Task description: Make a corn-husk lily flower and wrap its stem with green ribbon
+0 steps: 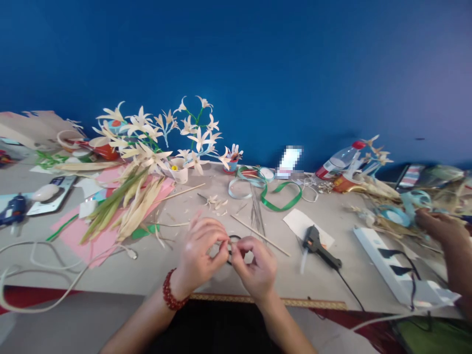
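Observation:
Over the front middle of the table, my left hand and my right hand face each other, thumbs and forefingers pinched close together. What is between their fingertips is too small and hidden to name. Just behind the fingertips shows part of a black loop, mostly covered by my hands. A red bead bracelet circles my left wrist. Pale husk scraps lie beyond my hands, with a thin stick slanting behind the right one.
A black glue gun rests on white paper at right, near a white power strip. Husk flowers stand in cups behind dried husks. Green ribbon lies centre-right. Another person's hand reaches in at far right.

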The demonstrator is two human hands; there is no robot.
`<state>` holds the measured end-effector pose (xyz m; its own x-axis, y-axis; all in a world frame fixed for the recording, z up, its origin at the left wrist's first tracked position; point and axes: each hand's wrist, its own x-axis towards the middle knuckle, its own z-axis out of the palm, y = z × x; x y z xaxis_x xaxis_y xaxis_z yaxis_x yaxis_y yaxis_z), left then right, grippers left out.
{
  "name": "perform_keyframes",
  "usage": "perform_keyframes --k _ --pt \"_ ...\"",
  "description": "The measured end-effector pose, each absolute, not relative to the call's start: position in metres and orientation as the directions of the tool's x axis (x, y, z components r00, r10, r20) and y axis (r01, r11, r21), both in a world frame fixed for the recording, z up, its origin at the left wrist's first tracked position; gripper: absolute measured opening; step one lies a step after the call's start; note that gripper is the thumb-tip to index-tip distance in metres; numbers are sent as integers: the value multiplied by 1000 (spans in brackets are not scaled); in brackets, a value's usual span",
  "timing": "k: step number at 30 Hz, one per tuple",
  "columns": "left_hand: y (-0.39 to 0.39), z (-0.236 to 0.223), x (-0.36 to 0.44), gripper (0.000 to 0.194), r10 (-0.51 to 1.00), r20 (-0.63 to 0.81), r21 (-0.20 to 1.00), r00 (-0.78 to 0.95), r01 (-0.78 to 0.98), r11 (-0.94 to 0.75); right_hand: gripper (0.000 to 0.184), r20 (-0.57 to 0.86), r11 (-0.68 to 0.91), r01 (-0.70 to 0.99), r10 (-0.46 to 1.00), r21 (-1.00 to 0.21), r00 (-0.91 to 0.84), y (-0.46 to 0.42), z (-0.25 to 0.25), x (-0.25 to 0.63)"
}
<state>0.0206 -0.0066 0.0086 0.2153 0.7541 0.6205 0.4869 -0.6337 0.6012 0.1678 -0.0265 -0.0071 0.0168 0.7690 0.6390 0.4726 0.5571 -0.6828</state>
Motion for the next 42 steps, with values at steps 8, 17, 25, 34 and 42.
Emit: perform_keyframes --k 8,17,25,34,42 --pt "-2 3 1 14 780 622 646 70 516 -562 15 647 569 418 760 -708 61 -28 -11 173" --pt "-7 4 13 11 838 510 696 196 478 -536 16 671 594 416 740 -688 52 -29 -11 175" --pt "-6 0 3 29 946 235 957 223 119 -266 18 674 617 372 738 -693 32 -26 -10 180" --pt "-11 -2 9 14 862 -107 857 495 -394 332 40 739 774 248 632 -583 -234 -17 -12 189" --pt "-4 -1 8 21 905 -76 960 419 -216 181 35 748 807 354 579 -472 -324 -1 -18 189"
